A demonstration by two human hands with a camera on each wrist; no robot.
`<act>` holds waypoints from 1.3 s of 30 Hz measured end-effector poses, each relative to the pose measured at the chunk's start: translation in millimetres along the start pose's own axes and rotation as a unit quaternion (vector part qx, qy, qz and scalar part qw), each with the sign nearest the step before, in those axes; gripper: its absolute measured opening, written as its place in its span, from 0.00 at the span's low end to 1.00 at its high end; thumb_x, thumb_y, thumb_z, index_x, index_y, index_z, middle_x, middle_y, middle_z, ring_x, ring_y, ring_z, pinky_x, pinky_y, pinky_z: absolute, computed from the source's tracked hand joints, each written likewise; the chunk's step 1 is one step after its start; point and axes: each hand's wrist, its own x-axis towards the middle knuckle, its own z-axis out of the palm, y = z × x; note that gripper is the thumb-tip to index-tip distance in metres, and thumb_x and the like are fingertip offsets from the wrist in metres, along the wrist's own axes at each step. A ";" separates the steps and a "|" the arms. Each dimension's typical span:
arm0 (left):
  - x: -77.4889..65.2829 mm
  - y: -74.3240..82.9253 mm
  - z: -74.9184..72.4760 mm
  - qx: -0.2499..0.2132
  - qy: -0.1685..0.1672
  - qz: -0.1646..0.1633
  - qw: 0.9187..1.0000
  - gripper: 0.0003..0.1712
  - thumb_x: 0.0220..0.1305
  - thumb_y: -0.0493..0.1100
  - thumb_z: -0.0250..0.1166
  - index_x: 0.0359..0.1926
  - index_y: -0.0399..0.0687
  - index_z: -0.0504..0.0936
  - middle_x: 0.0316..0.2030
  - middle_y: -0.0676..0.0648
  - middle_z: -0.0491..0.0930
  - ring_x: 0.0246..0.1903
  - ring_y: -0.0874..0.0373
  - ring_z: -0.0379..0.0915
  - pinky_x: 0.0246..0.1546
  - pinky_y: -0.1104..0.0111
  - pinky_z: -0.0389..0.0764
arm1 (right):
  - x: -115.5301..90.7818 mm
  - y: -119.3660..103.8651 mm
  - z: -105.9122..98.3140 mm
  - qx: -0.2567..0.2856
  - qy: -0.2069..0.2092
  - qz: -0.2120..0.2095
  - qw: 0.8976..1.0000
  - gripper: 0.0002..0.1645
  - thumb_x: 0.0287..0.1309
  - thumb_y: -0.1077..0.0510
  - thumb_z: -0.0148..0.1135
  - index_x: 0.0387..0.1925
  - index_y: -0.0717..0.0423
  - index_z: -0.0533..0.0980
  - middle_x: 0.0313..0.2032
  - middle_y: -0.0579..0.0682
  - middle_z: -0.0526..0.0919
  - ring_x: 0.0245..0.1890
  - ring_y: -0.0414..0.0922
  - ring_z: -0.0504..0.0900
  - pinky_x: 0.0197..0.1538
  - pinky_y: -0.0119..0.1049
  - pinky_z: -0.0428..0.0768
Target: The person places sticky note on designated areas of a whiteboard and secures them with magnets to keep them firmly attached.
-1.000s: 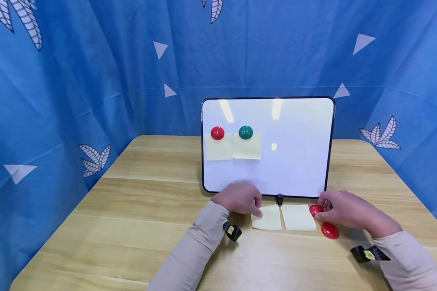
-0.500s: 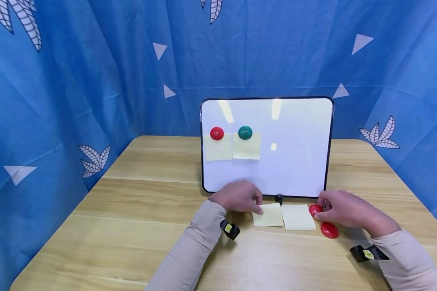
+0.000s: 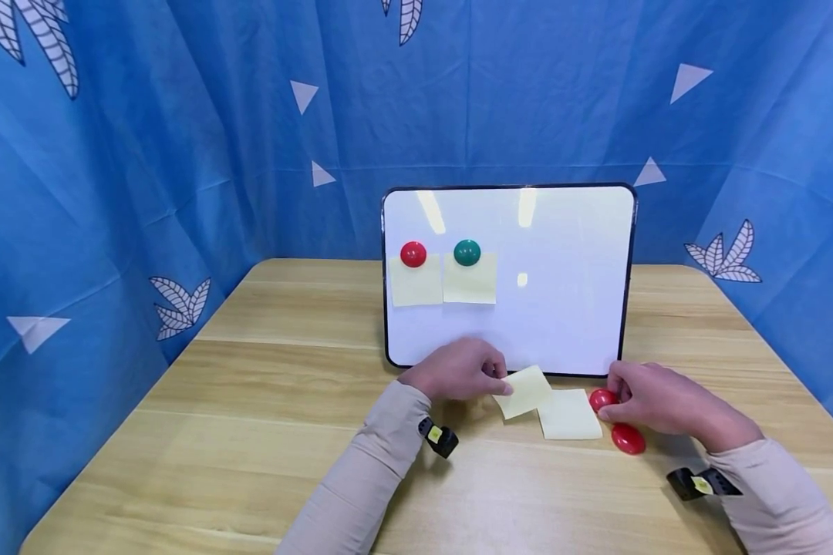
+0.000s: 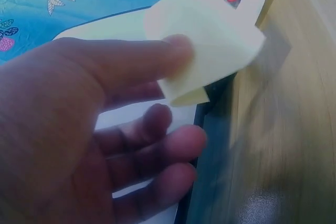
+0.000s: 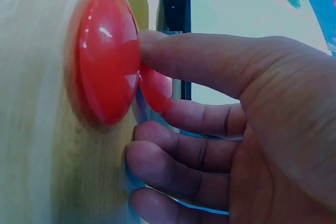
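My left hand (image 3: 461,370) pinches a pale yellow sticky note (image 3: 527,391) between thumb and fingers, lifted off the table and tilted. In the left wrist view the note (image 4: 210,40) bends at its lower edge. A second sticky note (image 3: 571,415) lies flat on the table, partly overlapped in view by the raised one. My right hand (image 3: 662,397) grips a round red magnet (image 3: 602,399) with thumb and index finger, low at the table. Another red magnet (image 5: 109,56) lies on the table just in front of that hand.
A whiteboard (image 3: 562,308) with a black frame stands behind the hands. On its left side a red magnet (image 3: 413,254) and a green magnet (image 3: 467,253) each sit over the top of a sticky note. A blue curtain (image 3: 527,100) hangs behind the wooden table (image 3: 250,432).
My left hand has peeled its sticky note up from the table, raising and turning it toward the board. The right hand stays at the red magnet, almost still.
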 end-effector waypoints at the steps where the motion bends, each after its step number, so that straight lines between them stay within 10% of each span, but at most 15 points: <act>1: 0.4 0.3 -0.1 0.001 0.007 0.003 1.000 0.09 0.63 0.51 0.71 0.28 0.57 0.84 0.25 0.59 0.77 0.32 0.65 0.70 0.33 0.73 0.71 | 0.1 -0.2 0.2 0.000 0.000 0.000 1.000 0.25 0.49 0.44 0.77 0.34 0.53 0.72 0.26 0.47 0.75 0.28 0.45 0.73 0.29 0.39 0.74; 30: 2.5 0.8 4.5 -0.056 0.126 0.041 0.990 0.12 0.61 0.46 0.73 0.33 0.55 0.76 0.32 0.60 0.79 0.33 0.68 0.74 0.38 0.76 0.75 | 0.1 -6.2 4.3 0.022 0.015 -0.043 0.999 0.20 0.52 0.58 0.76 0.38 0.51 0.70 0.26 0.46 0.75 0.25 0.43 0.74 0.25 0.35 0.76; 39: 5.2 0.7 5.4 -0.078 0.129 0.036 0.988 0.22 0.61 0.44 0.74 0.54 0.48 0.78 0.34 0.55 0.77 0.32 0.64 0.72 0.36 0.76 0.75 | 0.0 -6.5 4.5 0.021 0.015 -0.039 0.999 0.20 0.52 0.58 0.75 0.39 0.52 0.70 0.25 0.46 0.74 0.24 0.43 0.74 0.24 0.35 0.75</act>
